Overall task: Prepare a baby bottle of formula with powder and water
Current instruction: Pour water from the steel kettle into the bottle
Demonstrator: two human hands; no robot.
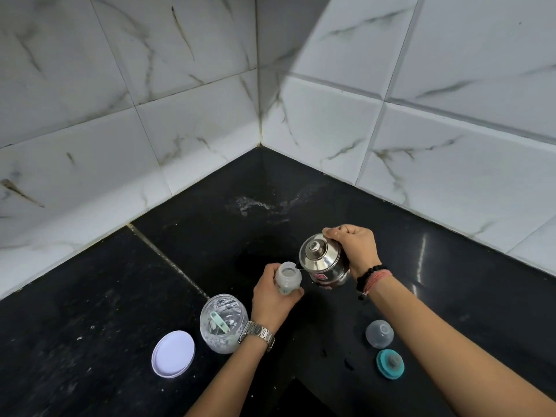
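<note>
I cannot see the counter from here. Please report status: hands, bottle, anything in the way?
Left hand grips baby bottle. Right hand tilts steel kettle, thin stream entering the bottle. Powder jar open beside left wrist; pour path unobstructed.

My left arm's path is hemmed by the jar (223, 323) just beside my wrist, with the lid (173, 354) further left. By my right arm stand the dome cap (379, 333) and teal ring (390, 363). Behind the kettle (323, 261) the counter (192, 212) runs open to the tiled corner.
</note>
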